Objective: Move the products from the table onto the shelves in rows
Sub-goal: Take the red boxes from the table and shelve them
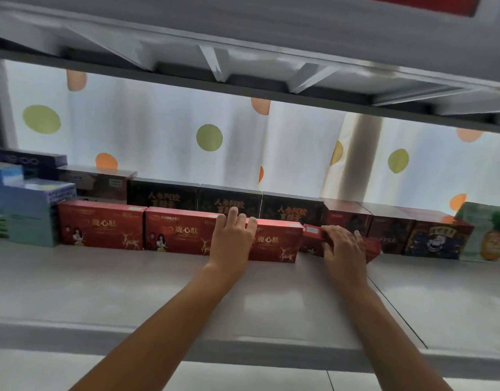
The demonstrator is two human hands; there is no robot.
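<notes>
Head view. White metal shelf (130, 294) at arm's reach, underside of next shelf above, white curtain with green and orange dots (209, 136) behind.

Front row, left to right: three flat red cardboard boxes with gold deer artwork (102, 224), marked 鹿心肽. Third of these (277, 241) under left hand (232, 238), fingers straight and hooked over top edge, pressing, not clamped.

Just right of it: fourth red cardboard box (313, 238), tilted, not yet squared with row, gripped by right hand (343, 245), fingers curled over its top.

Step in hand, by judgement: seating fourth red box at right end of front row. Next move likely calls for levelling it, sliding left until touching neighbour, front faces flush.

Far row: black boxes with gold lettering (162, 196), reading 人参阿胶, second line too dim. Dark red boxes with blue figure (437, 238) further right, writing unreadable. Far right, green pack with pineapple picture (494, 235). Far left, blue and teal cartons (26, 213), text blurred.
</notes>
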